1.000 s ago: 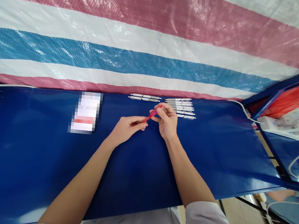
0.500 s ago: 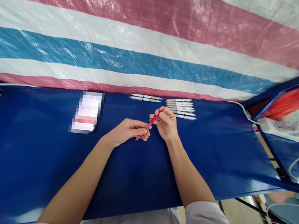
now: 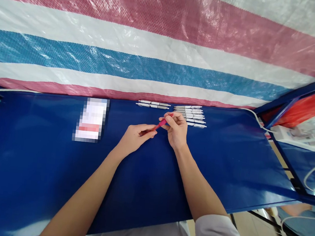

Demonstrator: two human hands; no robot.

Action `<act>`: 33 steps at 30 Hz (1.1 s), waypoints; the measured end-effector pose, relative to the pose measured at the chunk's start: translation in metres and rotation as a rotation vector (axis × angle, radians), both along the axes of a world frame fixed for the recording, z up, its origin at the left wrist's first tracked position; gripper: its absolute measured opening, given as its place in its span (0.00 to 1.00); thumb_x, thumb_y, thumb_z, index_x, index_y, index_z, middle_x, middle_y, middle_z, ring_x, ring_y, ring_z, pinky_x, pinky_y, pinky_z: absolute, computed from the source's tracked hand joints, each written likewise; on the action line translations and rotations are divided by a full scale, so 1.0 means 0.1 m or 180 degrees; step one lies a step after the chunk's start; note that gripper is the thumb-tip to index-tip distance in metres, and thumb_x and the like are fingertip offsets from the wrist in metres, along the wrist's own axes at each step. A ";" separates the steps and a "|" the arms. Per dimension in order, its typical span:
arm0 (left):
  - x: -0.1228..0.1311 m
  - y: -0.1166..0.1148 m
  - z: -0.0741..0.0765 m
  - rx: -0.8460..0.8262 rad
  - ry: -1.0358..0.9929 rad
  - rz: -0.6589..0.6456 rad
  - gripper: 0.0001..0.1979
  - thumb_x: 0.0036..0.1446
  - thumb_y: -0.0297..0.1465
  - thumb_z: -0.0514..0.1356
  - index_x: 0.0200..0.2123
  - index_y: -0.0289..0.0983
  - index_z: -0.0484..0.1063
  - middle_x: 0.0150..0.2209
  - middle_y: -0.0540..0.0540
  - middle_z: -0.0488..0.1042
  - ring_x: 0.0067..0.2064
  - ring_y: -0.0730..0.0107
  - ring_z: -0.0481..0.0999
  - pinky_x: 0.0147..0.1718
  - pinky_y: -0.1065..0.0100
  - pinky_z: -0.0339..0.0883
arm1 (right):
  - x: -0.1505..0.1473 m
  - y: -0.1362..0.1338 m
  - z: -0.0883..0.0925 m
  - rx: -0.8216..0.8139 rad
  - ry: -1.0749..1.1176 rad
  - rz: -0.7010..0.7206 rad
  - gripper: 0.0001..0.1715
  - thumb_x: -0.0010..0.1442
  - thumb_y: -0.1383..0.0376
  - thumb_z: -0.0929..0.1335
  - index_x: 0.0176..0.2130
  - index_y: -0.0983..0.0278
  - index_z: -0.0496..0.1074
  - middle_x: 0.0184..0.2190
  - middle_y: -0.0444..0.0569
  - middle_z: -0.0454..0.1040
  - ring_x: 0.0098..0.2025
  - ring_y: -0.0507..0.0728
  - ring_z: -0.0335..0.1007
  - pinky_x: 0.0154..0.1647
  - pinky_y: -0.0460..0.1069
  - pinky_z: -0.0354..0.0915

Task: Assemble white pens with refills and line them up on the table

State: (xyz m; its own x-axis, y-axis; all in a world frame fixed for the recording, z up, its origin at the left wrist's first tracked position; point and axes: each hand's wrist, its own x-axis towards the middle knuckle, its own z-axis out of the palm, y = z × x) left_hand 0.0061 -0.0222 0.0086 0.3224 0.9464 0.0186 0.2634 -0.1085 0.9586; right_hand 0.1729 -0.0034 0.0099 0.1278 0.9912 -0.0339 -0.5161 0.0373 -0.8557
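Note:
A red pen (image 3: 162, 122) is held slantwise above the blue table (image 3: 145, 183), its upper end towards the right. My right hand (image 3: 177, 130) pinches its upper part between thumb and fingers. The lower end sits between the thumb and fingers of my left hand (image 3: 137, 137), which hides the tip. Behind my right hand lies a row of several white and grey pens (image 3: 192, 116), partly covered by the fingers. Two more pens (image 3: 153, 104) of the same look lie to the left of that row.
A pixelated phone-like object (image 3: 92, 121) lies on the left of the table. Striped plastic sheeting (image 3: 151, 67) hangs along the back edge. At the right are a blue metal frame (image 3: 283, 111), a red plastic bag (image 3: 308, 110), a white power strip (image 3: 297, 138) and cables.
My left hand has closed further over the lower end of the red pen and moved slightly up; the tip that stuck out below is now hidden. The right hand keeps its pinch.

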 end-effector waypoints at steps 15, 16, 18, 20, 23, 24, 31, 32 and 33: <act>-0.05 -0.03 0.13 -0.0924 -0.0527 -0.0527 0.15 0.58 0.38 0.63 0.45 0.36 0.79 0.35 0.43 0.81 0.34 0.63 0.81 0.28 0.69 0.69 | 0.08 -0.02 -0.02 0.0120 0.0436 0.0705 0.11 0.48 0.62 0.77 0.32 0.59 0.75 0.31 0.39 0.80 0.34 0.53 0.81 0.30 0.44 0.77; -0.05 -0.03 0.11 -0.0765 -0.0434 -0.0465 0.15 0.58 0.38 0.63 0.45 0.36 0.79 0.35 0.44 0.81 0.35 0.63 0.81 0.30 0.68 0.71 | 0.08 -0.01 -0.02 0.0111 0.0428 0.0660 0.11 0.47 0.62 0.77 0.30 0.60 0.73 0.30 0.38 0.79 0.33 0.52 0.80 0.28 0.43 0.76; -0.03 -0.02 0.06 -0.0339 -0.0194 -0.0303 0.14 0.58 0.38 0.63 0.45 0.37 0.79 0.35 0.46 0.81 0.36 0.65 0.80 0.35 0.67 0.72 | 0.06 0.00 -0.01 0.0063 0.0372 0.0544 0.14 0.47 0.62 0.77 0.27 0.61 0.69 0.29 0.37 0.77 0.32 0.51 0.80 0.26 0.42 0.75; -0.01 -0.02 0.01 0.0260 0.0074 -0.0069 0.13 0.59 0.37 0.62 0.44 0.38 0.79 0.37 0.46 0.81 0.36 0.67 0.79 0.38 0.67 0.72 | 0.04 0.00 -0.01 -0.0016 0.0290 0.0401 0.17 0.46 0.63 0.78 0.26 0.61 0.66 0.29 0.37 0.76 0.32 0.51 0.79 0.26 0.41 0.75; 0.02 -0.02 -0.04 0.1054 0.0363 0.0272 0.12 0.60 0.35 0.61 0.44 0.38 0.79 0.41 0.45 0.81 0.37 0.68 0.78 0.40 0.67 0.71 | 0.00 0.00 0.00 -0.0106 0.0197 0.0198 0.19 0.46 0.63 0.78 0.26 0.61 0.64 0.28 0.37 0.76 0.32 0.51 0.79 0.25 0.41 0.74; 0.03 -0.02 -0.05 0.1140 0.0413 0.0322 0.12 0.60 0.35 0.61 0.44 0.38 0.79 0.42 0.45 0.81 0.38 0.67 0.78 0.41 0.67 0.71 | -0.01 0.00 0.00 -0.0115 0.0176 0.0155 0.19 0.46 0.63 0.78 0.26 0.61 0.64 0.28 0.38 0.76 0.33 0.51 0.79 0.25 0.41 0.74; -0.05 -0.01 0.06 -0.0434 -0.0143 -0.0163 0.15 0.59 0.39 0.62 0.45 0.38 0.79 0.37 0.46 0.81 0.38 0.65 0.80 0.42 0.64 0.72 | 0.00 0.00 0.01 -0.0030 0.0166 0.0322 0.15 0.46 0.60 0.77 0.34 0.59 0.73 0.32 0.40 0.79 0.35 0.53 0.80 0.29 0.44 0.76; -0.07 -0.01 0.09 -0.0656 -0.0275 -0.0251 0.15 0.58 0.38 0.63 0.45 0.37 0.79 0.37 0.45 0.81 0.38 0.64 0.80 0.42 0.64 0.72 | 0.02 0.00 0.01 0.0000 0.0192 0.0387 0.15 0.46 0.60 0.77 0.35 0.59 0.75 0.32 0.40 0.80 0.36 0.54 0.80 0.29 0.44 0.76; -0.08 -0.02 0.11 -0.0846 -0.0410 -0.0327 0.15 0.58 0.38 0.63 0.45 0.37 0.79 0.38 0.44 0.81 0.38 0.64 0.80 0.41 0.64 0.72 | 0.02 0.00 0.01 0.0029 0.0214 0.0451 0.15 0.47 0.60 0.77 0.36 0.59 0.76 0.33 0.41 0.80 0.36 0.54 0.80 0.30 0.44 0.76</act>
